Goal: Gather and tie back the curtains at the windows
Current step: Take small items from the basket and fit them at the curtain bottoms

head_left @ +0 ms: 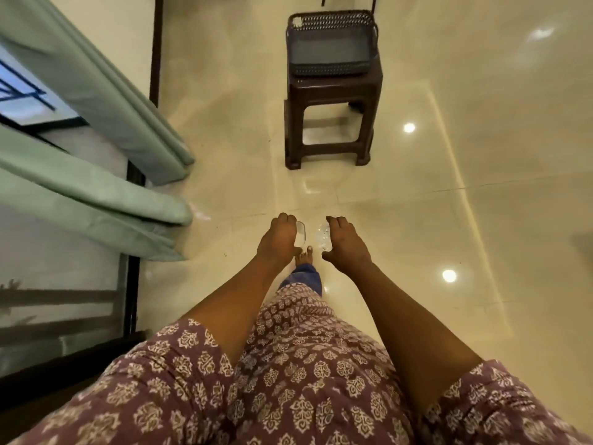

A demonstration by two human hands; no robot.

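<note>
Purple block-printed cotton with cream motifs — my tunic — filled the bottom of the view, and both my bare forearms reached out past it over the glossy cream tiled floor. Each of my hands held a small clear, glassy-looking piece. My left hand had its fingers curled down over one clear piece, which showed along the hand's inner edge. My right hand gripped the other clear piece the same way, fingers bent over it, thumb below. Both hands were near each other but apart, and the two pieces did not touch; what exactly they were I could not tell. Below the gap between my hands showed my bare foot and a blue trouser leg.

To my left hung the sage-green fabric curtains. One panel fell in loose folds farther off, the other nearer me, with the dark-framed window between and behind them. Both hung loose, well apart from my hands.

Straight ahead stood a dark brown plastic stool — on its seat rested a dark perforated plastic basket. Ceiling lights glared off the floor to my right.
</note>
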